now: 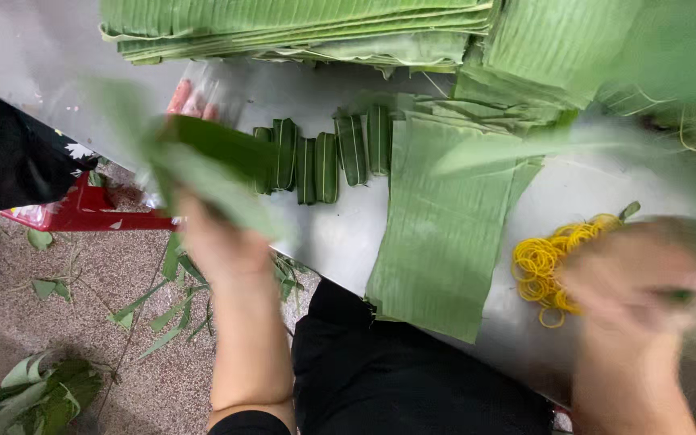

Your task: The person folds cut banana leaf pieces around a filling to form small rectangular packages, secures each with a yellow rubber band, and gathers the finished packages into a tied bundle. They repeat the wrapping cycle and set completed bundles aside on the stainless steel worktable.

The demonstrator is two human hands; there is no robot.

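From the head camera, your left hand [219, 242] is closed around one end of a long leaf strip [203, 165], whose long axis runs up and to the right across the worktop [332, 234] towards the row of wrapped green parcels [324, 157]. Your right hand [638, 290] is blurred, so I can't tell its grip; it's just beside the yellow rubber bands [545, 262], well apart from the strip, so the left is the nearer one.
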